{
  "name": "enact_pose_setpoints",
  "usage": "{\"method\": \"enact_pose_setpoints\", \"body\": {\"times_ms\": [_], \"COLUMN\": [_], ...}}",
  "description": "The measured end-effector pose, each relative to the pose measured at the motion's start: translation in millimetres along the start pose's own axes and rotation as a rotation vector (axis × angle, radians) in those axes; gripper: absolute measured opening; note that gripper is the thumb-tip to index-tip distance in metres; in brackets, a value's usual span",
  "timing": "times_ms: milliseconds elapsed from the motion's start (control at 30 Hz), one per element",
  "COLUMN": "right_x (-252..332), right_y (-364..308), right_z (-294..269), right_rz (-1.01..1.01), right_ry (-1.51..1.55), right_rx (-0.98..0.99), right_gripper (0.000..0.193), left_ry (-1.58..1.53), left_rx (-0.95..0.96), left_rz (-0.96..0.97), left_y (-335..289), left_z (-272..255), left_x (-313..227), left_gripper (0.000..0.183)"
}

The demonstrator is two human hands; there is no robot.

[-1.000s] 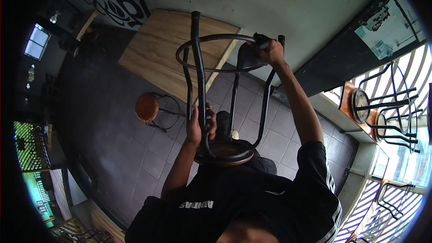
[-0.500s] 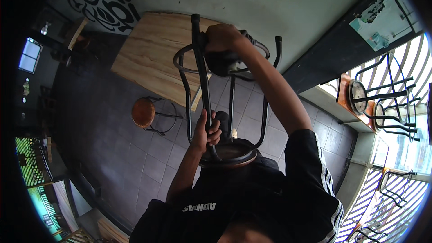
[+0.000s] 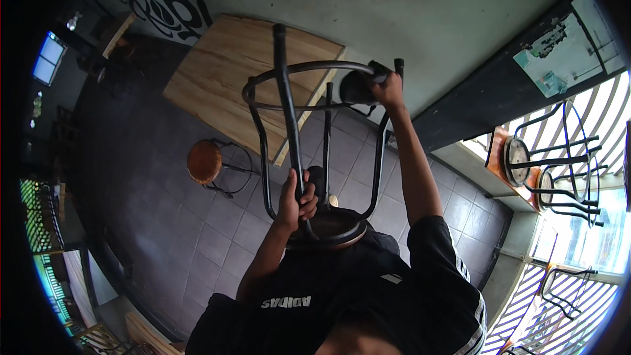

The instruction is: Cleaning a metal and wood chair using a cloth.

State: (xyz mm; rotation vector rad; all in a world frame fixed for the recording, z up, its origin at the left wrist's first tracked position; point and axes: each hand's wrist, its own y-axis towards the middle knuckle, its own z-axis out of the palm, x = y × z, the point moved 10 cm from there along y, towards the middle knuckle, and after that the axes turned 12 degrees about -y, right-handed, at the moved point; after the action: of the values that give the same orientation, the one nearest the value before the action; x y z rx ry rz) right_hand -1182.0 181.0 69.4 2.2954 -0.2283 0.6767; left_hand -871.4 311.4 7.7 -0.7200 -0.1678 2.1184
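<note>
In front of my body is an upside-down stool [image 3: 287,112] with black metal legs and a ring around them. Its round seat [image 3: 332,230] is at the bottom, close to my torso, with the leg ends pointing up and away. My left hand [image 3: 296,202] is wrapped around one leg, low down near the seat. At the far right of the ring, my right hand [image 3: 389,91] is closed on a black cloth [image 3: 358,87], which is bunched against the ring beside another leg.
Beyond the stool, a wooden table [image 3: 243,72] stands by the grey wall. Another stool [image 3: 205,161] with a brown round seat is upright on the tiled floor to the left. At right, upturned stools [image 3: 519,161] rest on a wooden ledge by slatted windows.
My right hand has moved right along the ring with the black cloth, from the left leg to the right side. The left hand keeps its grip on the leg.
</note>
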Motion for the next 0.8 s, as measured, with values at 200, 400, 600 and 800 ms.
{"method": "enact_pose_setpoints", "body": {"times_ms": [200, 400, 600, 800], "right_x": [38.5, 178.6, 167.2, 69.6], "right_y": [9.4, 29.4, 27.0, 13.4], "right_z": [-7.7, -0.6, 11.6, 0.3], "right_rz": [0.042, -0.237, -0.303, -0.213], "right_ry": [-0.267, -0.364, -0.321, -0.058], "right_rx": [0.102, 0.014, 0.127, 0.278], "right_gripper": [0.021, 0.028, 0.039, 0.048], "left_ry": [0.066, 0.1, 0.072, 0.077], "left_rx": [-0.041, -0.042, -0.053, -0.043], "left_rz": [-0.005, 0.01, 0.015, 0.032], "left_y": [3.7, 3.9, 3.5, 5.3], "left_z": [2.3, 5.6, -0.5, 6.3], "left_x": [-6.8, 4.8, 1.8, -1.2], "left_gripper": [0.043, 0.046, 0.045, 0.045]}}
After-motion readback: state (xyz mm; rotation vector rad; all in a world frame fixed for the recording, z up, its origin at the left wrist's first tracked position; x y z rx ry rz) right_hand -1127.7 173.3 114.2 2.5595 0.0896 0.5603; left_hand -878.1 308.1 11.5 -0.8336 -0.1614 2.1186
